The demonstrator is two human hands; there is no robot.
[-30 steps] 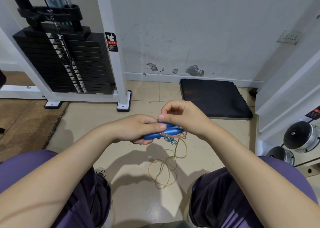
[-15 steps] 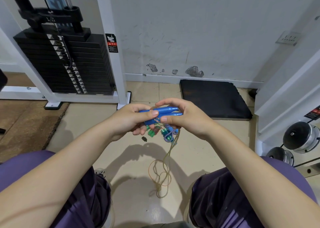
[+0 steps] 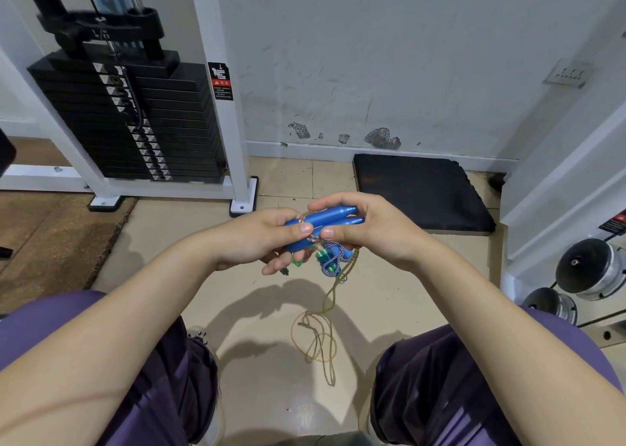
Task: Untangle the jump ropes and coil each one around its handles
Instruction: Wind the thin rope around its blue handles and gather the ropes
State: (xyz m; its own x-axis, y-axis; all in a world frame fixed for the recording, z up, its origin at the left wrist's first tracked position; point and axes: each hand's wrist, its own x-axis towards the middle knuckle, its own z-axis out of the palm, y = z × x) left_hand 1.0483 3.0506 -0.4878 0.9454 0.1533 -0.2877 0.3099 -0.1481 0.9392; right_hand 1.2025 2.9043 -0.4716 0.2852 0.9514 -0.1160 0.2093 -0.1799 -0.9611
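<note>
Item: pair of blue handles (image 3: pixel 323 220), plastic, cylindrical with tapered ends, laid side by side and roughly level, held in mid-air above the floor (image 3: pixel 257 310) between the person's knees. Left hand (image 3: pixel 261 238): grip clenched around the left ends of the handles, thumb pressed on top, fingers curled beneath. Right hand (image 3: pixel 367 228): grip grasping the right ends of the same handles, thumb on the near side almost meeting the left thumb, forefinger arched over the top. Tangle (image 3: pixel 330 259): a knot of cords hanging directly under the handles, touching the fingers of both hands; includes a blue-and-white braided cord, small green and blue fittings and an orange strand crossing the handles near the left thumb; how many separate ropes it contains cannot be told. Yellowish rope (image 3: pixel 318 340): thin, trailing down from the tangle to the floor, where it lies in several loose overlapping loops between the legs. Legs: dark purple shorts (image 3: pixel 440 388), seated posture. Surroundings: black weight stack (image 3: pixel 135 123) in a white frame at the upper left, with a warning label on its upright; black mat (image 3: pixel 420 194) on the floor against the wall, beyond the right hand; chrome dumbbells (image 3: pixel 589 269) on a rack at the right edge; brown carpet (image 3: pixel 50 238) at the left.
</note>
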